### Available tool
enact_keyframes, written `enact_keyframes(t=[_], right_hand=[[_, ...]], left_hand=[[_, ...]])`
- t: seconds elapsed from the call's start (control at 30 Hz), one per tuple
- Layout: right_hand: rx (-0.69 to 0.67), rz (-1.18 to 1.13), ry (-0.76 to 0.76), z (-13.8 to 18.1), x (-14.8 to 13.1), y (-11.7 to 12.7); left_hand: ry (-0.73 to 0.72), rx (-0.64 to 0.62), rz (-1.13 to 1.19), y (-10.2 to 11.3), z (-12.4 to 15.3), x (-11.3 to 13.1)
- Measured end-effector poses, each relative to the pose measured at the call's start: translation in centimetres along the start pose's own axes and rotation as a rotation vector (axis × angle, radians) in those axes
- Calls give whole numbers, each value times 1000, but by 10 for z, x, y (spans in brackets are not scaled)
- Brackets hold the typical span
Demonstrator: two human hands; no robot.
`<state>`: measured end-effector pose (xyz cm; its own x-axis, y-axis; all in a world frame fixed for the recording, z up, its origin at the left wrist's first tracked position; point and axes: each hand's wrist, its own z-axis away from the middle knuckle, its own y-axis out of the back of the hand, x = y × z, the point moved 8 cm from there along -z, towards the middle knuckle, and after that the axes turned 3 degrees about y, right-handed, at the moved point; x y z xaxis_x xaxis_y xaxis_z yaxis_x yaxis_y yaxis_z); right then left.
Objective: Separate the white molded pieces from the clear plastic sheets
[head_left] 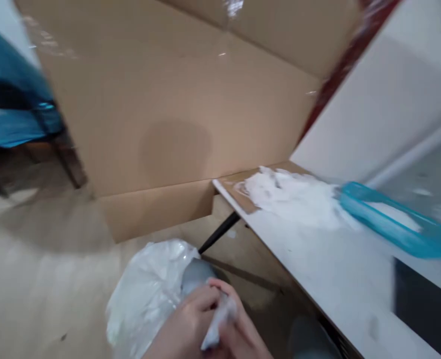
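Observation:
Low in the view, over my lap, my left hand (191, 315) and my right hand (240, 326) are drawn close together. Between them is a small whitish piece, soft and crumpled-looking (220, 319), pinched by the fingers of both hands. Motion blur hides whether it is paper or plastic film. Just left of my hands, a white plastic bag (149, 289) rests on the floor beside my grey-clad knee (196, 274).
A white table (318, 264) runs along the right, bearing a heap of white material (291, 197), a blue translucent tray (373, 219) and a dark flat panel (426, 304). Large cardboard (168, 99) stands ahead. A blue-covered chair (14, 89) is at far left.

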<state>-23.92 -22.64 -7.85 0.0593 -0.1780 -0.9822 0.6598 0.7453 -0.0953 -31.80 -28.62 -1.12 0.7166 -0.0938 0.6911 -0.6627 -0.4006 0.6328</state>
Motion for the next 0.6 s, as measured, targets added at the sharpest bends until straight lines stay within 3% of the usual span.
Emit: enact_keyframes(t=[0.07, 0.13, 0.17, 0.23, 0.3, 0.37, 0.4, 0.5, 0.6], right_hand=[[13, 38, 73, -10, -22, 13], [60, 240, 202, -21, -56, 33], [139, 386, 298, -27, -79, 48], [434, 635, 381, -39, -126, 91], [611, 711, 377, -57, -164, 132], [773, 805, 346, -76, -191, 169], [839, 854, 315, -85, -198, 183], [985, 988, 222, -103, -197, 212], [1095, 1114, 243, -101, -191, 223]], left_hand=[[-23, 44, -110, -22, -15, 19], [-101, 47, -208, -30, -23, 29], [-122, 55, -246, -27, -25, 29], [-55, 115, -312, -12, -26, 16], [173, 128, -403, -3, -21, -16], [464, -73, -532, -21, -4, -61], [602, -234, -588, -38, 9, -84], [868, -344, -626, -73, 43, -138], [1079, -360, -677, -75, 72, -185]])
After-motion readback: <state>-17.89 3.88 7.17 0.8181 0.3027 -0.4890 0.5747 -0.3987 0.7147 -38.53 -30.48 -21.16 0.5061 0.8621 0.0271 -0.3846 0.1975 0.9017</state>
